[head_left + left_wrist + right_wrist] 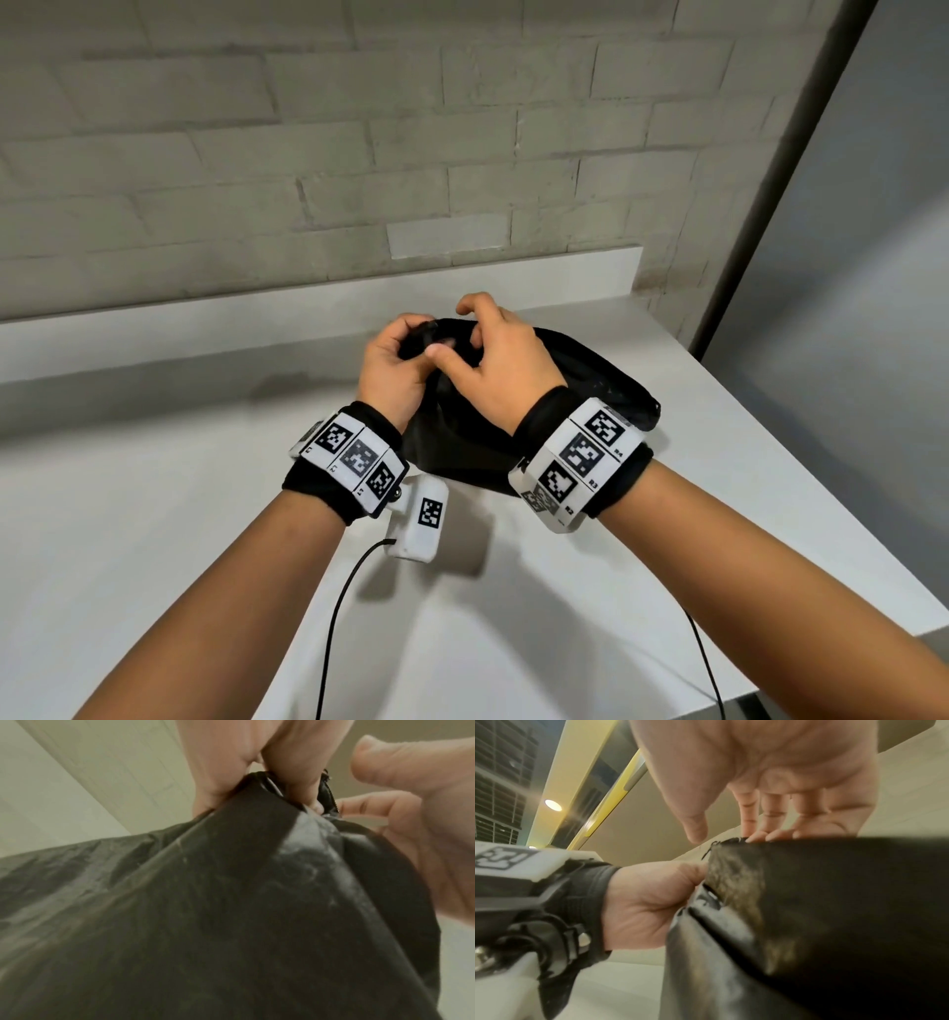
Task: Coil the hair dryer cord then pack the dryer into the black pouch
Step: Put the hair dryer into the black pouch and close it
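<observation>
The black pouch (590, 380) lies on the white counter (154, 514), bulging, with its near-left end lifted. My left hand (395, 354) pinches that end's fabric between thumb and curled fingers (257, 780), right beside the zipper (327, 795). My right hand (493, 360) hovers over the same end. Its fingertips (770, 835) rest on the pouch's top edge (834, 892), while the thumb stays clear of the fabric and the index finger is raised. The hair dryer and its cord are not visible in any view.
A low white ledge (308, 303) runs along the back under a grey brick wall. The counter's right edge (821, 514) drops off close to the pouch. Thin black cables (334, 616) hang from my wrist devices over the near counter.
</observation>
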Demonstrator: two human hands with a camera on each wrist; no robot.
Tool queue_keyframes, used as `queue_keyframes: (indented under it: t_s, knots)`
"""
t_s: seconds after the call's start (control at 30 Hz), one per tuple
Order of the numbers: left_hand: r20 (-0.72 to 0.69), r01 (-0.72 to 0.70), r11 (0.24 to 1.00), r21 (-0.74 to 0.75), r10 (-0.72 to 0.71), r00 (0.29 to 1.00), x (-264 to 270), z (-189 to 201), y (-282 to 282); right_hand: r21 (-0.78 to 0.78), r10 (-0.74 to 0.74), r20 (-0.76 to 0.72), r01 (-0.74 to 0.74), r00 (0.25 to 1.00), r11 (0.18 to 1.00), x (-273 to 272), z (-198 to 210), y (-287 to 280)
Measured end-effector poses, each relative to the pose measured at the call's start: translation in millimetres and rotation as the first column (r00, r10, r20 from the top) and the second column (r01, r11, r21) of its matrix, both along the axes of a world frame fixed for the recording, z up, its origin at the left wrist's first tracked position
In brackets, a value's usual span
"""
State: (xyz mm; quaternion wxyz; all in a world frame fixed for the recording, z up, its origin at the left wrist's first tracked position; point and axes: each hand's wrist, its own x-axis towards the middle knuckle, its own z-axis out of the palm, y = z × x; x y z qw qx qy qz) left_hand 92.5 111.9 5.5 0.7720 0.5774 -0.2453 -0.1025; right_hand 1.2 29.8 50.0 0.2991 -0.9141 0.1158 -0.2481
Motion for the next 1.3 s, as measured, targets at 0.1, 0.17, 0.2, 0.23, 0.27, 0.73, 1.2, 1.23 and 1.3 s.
queue_keyframes:
  t_s: [0.1, 0.17, 0.2, 0.23, 0.27, 0.73, 1.2, 1.23, 1.3]
  knots:
    - [0.083, -0.006, 0.998, 0.058, 0.001, 0.997, -1, 0, 0, -0.039, 0.003, -0.006, -0.003, 1.000, 0.999, 0, 0, 2]
    - [0.141, -0.034, 0.995, 0.094, 0.020, 0.990, -2, 0, -2, -0.067, 0.012, -0.014, -0.013, 1.000, 0.998, 0, -2, 3]
    - [0.170, -0.054, 0.991, 0.119, 0.033, 0.985, -2, -1, -3, -0.079, 0.016, -0.022, -0.018, 1.000, 0.997, 0, -3, 3]
    - [0.195, -0.072, 0.987, 0.144, 0.043, 0.980, -2, -1, -3, -0.095, 0.019, -0.030, -0.022, 0.999, 0.995, 0, -3, 3]
    - [0.210, -0.087, 0.983, 0.162, 0.052, 0.976, -2, -1, -4, -0.114, 0.019, -0.039, -0.023, 0.999, 0.993, 0, -3, 4]
    - [0.449, -0.144, 0.953, 0.266, 0.009, 0.894, 5, -10, 0, -0.350, -0.035, -0.093, 0.000, 0.995, 0.937, 2, 3, 2]
    - [0.294, -0.160, 0.981, 0.107, 0.123, 0.948, 29, -6, 14, -0.065, -0.383, -0.161, 0.378, 0.909, 0.924, -28, -34, -96]
    - [0.292, -0.169, 0.980, 0.107, 0.131, 0.948, 30, -6, 15, -0.085, -0.409, -0.190, 0.400, 0.893, 0.913, -31, -40, -106]
    - [0.282, -0.180, 0.978, 0.108, 0.144, 0.949, 33, -7, 17, -0.134, -0.469, -0.232, 0.449, 0.852, 0.883, -36, -49, -122]
